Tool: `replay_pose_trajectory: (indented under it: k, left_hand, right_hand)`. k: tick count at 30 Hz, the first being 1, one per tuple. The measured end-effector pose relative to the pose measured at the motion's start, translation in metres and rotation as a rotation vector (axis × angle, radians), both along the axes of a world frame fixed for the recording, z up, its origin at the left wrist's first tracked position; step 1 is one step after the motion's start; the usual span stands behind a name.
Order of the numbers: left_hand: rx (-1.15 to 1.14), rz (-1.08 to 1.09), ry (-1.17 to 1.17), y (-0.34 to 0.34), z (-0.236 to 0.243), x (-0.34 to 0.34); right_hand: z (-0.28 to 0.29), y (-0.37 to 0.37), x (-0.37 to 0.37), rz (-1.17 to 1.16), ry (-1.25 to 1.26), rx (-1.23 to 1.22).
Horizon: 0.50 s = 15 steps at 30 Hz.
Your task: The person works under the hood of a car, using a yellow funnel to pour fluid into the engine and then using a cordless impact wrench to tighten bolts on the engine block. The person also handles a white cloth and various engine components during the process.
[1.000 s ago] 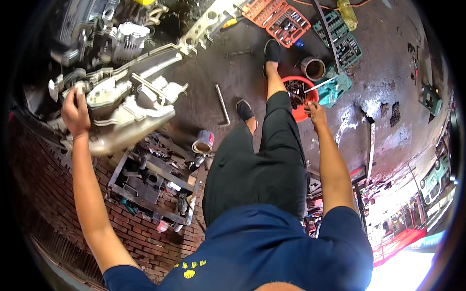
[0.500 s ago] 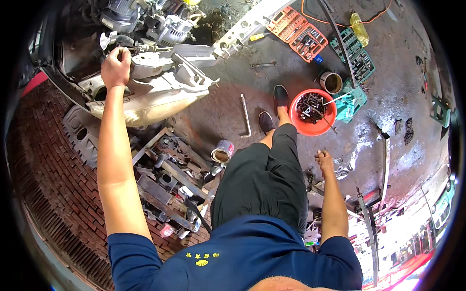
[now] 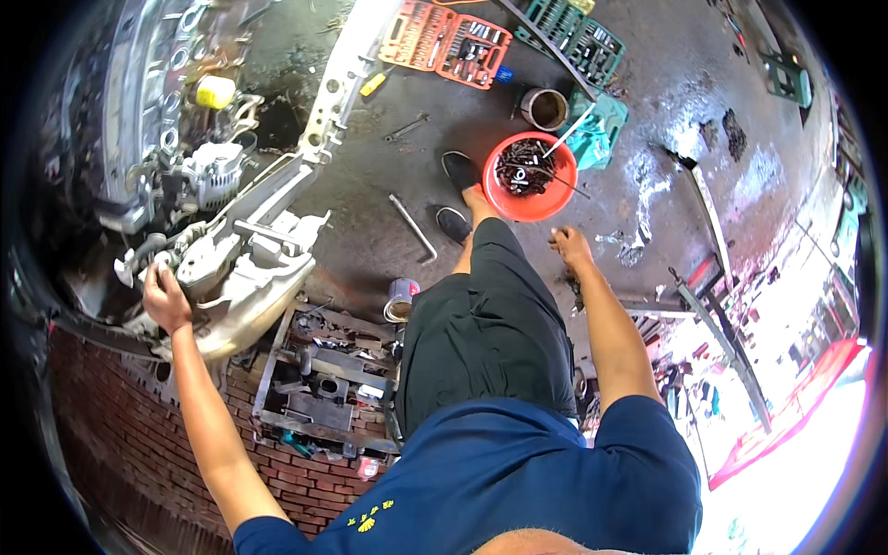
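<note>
My left hand (image 3: 165,296) is at the pale metal front-end assembly (image 3: 251,276) of a dismantled vehicle, fingers curled on a small part beside a short fitting (image 3: 129,265); what they grip is hard to make out. My right hand (image 3: 570,248) hangs below the red basin (image 3: 533,205) with its fingers curled, and whatever it may hold is too small to name. Dark small hardware and a few rods fill the basin. An L-shaped steel bar (image 3: 415,231) lies on the floor between the assembly and my feet.
Orange (image 3: 444,42) and green (image 3: 578,51) socket cases, a teal case (image 3: 599,129), two cans (image 3: 544,109) (image 3: 402,298) and a wrench (image 3: 407,127) lie on the floor. An engine (image 3: 208,171) is at upper left, a scrap-filled frame (image 3: 328,393) on brick paving below, long metal bars (image 3: 708,217) at right.
My left hand stays at the assembly with fingers curled. My right hand has moved down and away from the red basin's rim. The view has shifted.
</note>
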<state>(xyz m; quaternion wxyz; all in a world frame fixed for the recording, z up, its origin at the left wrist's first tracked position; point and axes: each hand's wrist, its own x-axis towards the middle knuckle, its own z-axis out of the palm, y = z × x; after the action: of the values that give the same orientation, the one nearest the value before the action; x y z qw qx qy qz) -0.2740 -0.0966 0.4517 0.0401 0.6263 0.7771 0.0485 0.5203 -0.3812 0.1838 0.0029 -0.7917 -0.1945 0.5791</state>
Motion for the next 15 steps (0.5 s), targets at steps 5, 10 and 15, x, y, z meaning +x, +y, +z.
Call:
replay_pose_trajectory:
  k: [5,10,15]
  left_hand:
    - [-0.074,-0.061,-0.031,0.001,0.002,-0.003]
    - [-0.118,-0.011,-0.051,0.001,0.007,0.001]
    - [-0.096,0.015,-0.078,0.002,0.005,0.003]
  right_hand:
    - [-0.008,0.042,-0.010,-0.057,-0.051,-0.032]
    - [-0.010,0.067,-0.031,-0.059,0.002,-0.067]
    - [-0.015,0.069,-0.032,-0.014,-0.001,-0.050]
